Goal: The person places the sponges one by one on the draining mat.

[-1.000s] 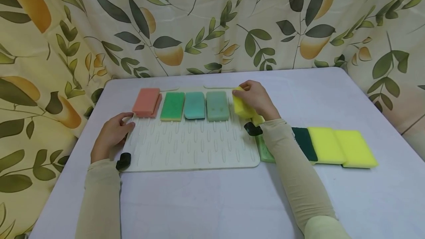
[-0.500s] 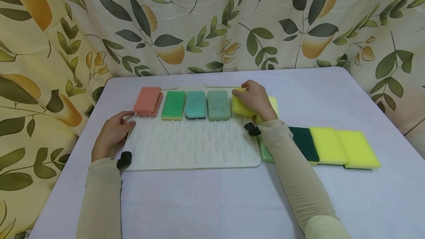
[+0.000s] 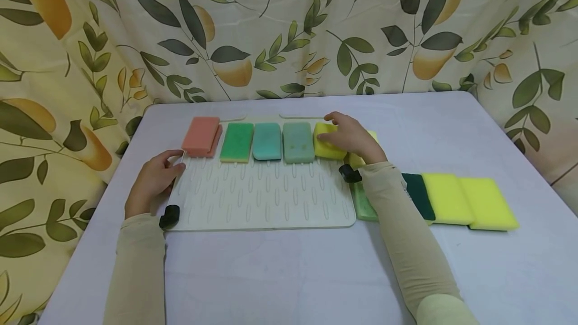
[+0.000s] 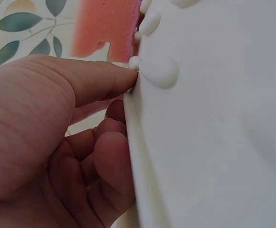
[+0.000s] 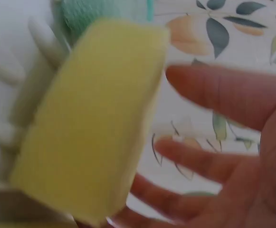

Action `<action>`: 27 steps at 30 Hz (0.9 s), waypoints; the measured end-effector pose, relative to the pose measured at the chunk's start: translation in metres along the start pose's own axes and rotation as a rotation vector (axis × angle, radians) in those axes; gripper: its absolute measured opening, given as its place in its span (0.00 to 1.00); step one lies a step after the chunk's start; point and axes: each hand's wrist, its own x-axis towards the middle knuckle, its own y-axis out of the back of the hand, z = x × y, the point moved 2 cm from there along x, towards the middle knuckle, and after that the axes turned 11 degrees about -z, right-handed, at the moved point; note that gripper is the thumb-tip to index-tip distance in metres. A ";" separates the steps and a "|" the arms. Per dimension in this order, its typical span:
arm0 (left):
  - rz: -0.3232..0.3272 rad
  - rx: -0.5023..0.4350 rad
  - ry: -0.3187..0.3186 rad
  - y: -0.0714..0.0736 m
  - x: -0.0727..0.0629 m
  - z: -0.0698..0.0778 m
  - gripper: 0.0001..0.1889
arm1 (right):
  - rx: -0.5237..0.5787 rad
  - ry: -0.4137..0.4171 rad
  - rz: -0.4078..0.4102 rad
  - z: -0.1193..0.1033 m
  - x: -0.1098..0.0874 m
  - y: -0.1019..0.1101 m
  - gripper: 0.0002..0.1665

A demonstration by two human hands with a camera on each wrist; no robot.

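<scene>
My left hand (image 3: 153, 182) pinches the left edge of a white drying mat (image 3: 262, 204) with raised oval ribs. In the left wrist view, its thumb (image 4: 104, 78) lies on the rim with the other fingers curled against the side. My right hand (image 3: 352, 137) is at the mat's back right corner, fingers spread. Beside it a yellow sponge (image 3: 326, 153) sits on the ribs; the right wrist view shows the sponge (image 5: 92, 123) standing apart from the thumb. To its left, along the back, are a pale green sponge (image 3: 298, 143), a teal one (image 3: 267, 141), a green one (image 3: 237, 142) and stacked pink ones (image 3: 200, 137).
Right of the mat, partly behind my right sleeve, lie a light green sponge (image 3: 364, 204), a dark green scouring face (image 3: 419, 197) and overlapping yellow sponges (image 3: 489, 204). More yellow (image 3: 372, 135) shows behind my right wrist. A patterned curtain (image 3: 280, 29) hangs behind the white-covered table (image 3: 271, 275).
My right hand has let go of the yellow sponge, its fingers opening and drawing slightly right. The sponge has settled in the row. My left hand keeps its place on the mat's edge.
</scene>
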 end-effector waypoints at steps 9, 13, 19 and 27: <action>-0.007 0.005 0.007 -0.001 -0.003 0.004 0.31 | -0.029 0.062 -0.101 0.007 -0.006 0.005 0.40; -0.011 -0.001 0.021 -0.001 -0.004 0.005 0.31 | -0.019 0.050 -0.086 0.007 -0.006 0.004 0.39; -0.014 -0.013 0.035 -0.001 -0.003 0.004 0.31 | 0.001 0.044 -0.088 0.005 -0.002 -0.001 0.39; -0.012 -0.011 0.021 -0.002 -0.003 0.004 0.31 | 0.007 0.024 -0.071 0.006 -0.004 -0.003 0.37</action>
